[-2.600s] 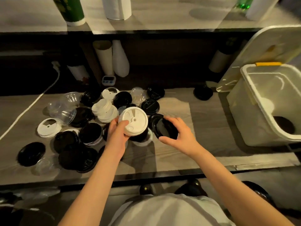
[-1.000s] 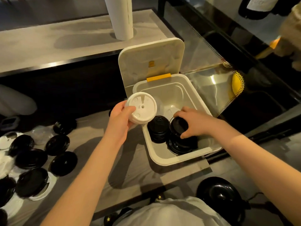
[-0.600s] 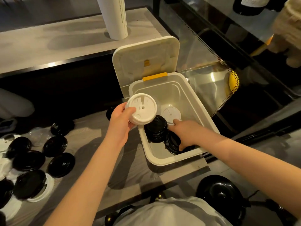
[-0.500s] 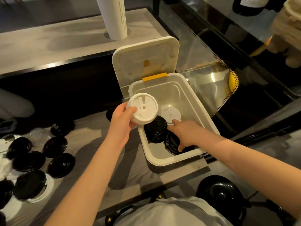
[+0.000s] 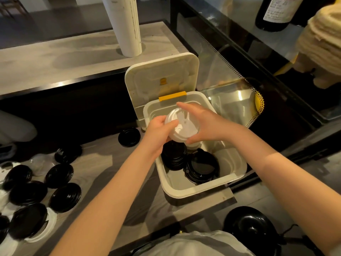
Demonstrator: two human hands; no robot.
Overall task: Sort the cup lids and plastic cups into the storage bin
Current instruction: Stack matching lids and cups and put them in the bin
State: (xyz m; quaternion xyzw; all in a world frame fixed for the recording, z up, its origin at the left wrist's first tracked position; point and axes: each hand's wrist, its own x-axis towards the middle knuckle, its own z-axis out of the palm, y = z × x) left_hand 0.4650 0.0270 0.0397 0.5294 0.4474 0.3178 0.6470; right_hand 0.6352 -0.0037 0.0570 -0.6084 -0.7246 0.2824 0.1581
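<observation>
A white cup lid (image 5: 181,124) hangs over the open white storage bin (image 5: 201,189). My left hand (image 5: 158,133) grips its left edge with the thumb on top. My right hand (image 5: 204,122) holds the lid's right side between forefinger and thumb. Inside the bin lie two stacks of black lids (image 5: 174,156) (image 5: 202,167), with a white lid partly hidden under my hands. Several black lids (image 5: 64,197) lie loose on the wooden counter at the left.
The bin's hinged cover (image 5: 162,78) stands open behind it with a yellow latch (image 5: 172,96). A white tube (image 5: 125,24) stands on the upper shelf. A glass display case (image 5: 239,74) is on the right. A black stool (image 5: 252,226) sits below.
My right hand left the black lids in the bin and rose to take the white lid's right side. My left hand carried that lid over the bin.
</observation>
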